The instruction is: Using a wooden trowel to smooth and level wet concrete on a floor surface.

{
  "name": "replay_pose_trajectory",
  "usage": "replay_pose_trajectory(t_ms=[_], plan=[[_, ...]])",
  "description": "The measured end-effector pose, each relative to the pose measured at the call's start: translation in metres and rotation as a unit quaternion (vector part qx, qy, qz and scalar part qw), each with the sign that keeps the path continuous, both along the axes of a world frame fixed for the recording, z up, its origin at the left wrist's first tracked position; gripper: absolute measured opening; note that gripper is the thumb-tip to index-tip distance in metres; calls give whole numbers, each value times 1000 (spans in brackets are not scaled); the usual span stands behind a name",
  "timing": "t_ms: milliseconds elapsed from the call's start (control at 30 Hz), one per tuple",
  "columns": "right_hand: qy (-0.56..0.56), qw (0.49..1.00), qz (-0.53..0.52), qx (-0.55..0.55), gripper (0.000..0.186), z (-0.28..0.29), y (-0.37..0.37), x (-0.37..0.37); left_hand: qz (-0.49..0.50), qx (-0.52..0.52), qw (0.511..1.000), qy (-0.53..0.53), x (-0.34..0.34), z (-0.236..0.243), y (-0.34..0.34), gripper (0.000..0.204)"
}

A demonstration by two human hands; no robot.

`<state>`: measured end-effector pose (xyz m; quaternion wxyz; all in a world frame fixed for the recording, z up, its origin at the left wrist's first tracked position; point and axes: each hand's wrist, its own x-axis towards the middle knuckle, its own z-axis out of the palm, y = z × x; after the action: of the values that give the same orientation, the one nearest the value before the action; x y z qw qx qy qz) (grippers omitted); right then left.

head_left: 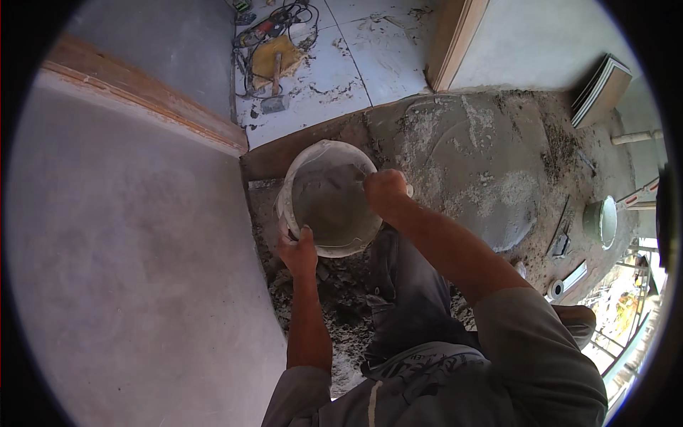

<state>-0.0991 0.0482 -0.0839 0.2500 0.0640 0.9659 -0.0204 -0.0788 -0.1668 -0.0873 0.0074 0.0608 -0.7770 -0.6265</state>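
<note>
Gripping a bucket (340,251) with left hand (302,255), right hand (386,192) fisted over it, hold unclear.

A bucket (329,145), with wet mix (331,206) inside, is being held between the left hand (299,252), at its near-left rim, and the right hand (388,192), at its right rim. It is being flanked by a wall (135,270) leftward. Beyond, a hammer (275,104) is being borne by tiled floor (348,71); far right, a second bucket (592,220) by the ground (594,178).
</note>
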Motion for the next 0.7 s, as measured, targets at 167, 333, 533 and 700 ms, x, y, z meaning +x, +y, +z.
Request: replay_pose_trajectory(t_ms=[167,333,533,700], plan=[[-38,992,-9,-119,25,-4,-9,21,12,-29,999,13,4,-1,5,45],[-56,981,-66,-174,29,11,42,16,44,-67,996,32,-1,-2,9,41],[-51,912,-216,-346,30,12,104,70,46,-130,990,42,-10,-18,-49,35],[68,801,-398,-442,30,12,141,170,57,-63,996,-23,-21,-52,-96,43]])
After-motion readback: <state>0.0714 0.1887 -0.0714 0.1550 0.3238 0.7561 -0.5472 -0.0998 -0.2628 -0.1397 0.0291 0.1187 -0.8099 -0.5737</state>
